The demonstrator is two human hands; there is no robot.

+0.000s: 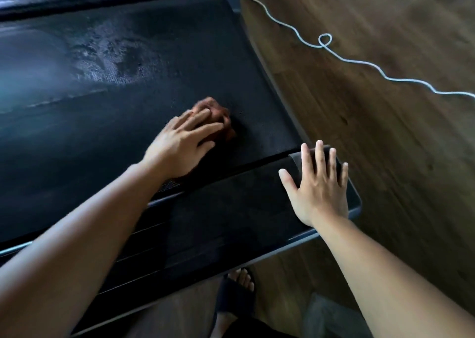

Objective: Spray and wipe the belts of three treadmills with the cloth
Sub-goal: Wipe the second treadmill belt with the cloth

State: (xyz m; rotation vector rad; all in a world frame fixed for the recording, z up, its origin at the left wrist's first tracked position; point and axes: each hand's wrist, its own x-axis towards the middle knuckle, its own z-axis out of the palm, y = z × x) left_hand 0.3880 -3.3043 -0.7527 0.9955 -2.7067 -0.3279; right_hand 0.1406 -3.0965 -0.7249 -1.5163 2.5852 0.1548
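The one belt (77,145) in view has its long axis running left to right, ending at the right. One reddish-brown cloth (218,115) lies bunched on the near right part of the belt. The left hand (180,150) lies palm down over the cloth, fingers spread and nearly straight, pressing it. The right hand (318,193) lies flat, fingers splayed, holding nothing, on the near right corner of the side rail (218,209). A wet patch (108,55) shows further left. One white cord (323,40) lies on the wooden floor (385,132).
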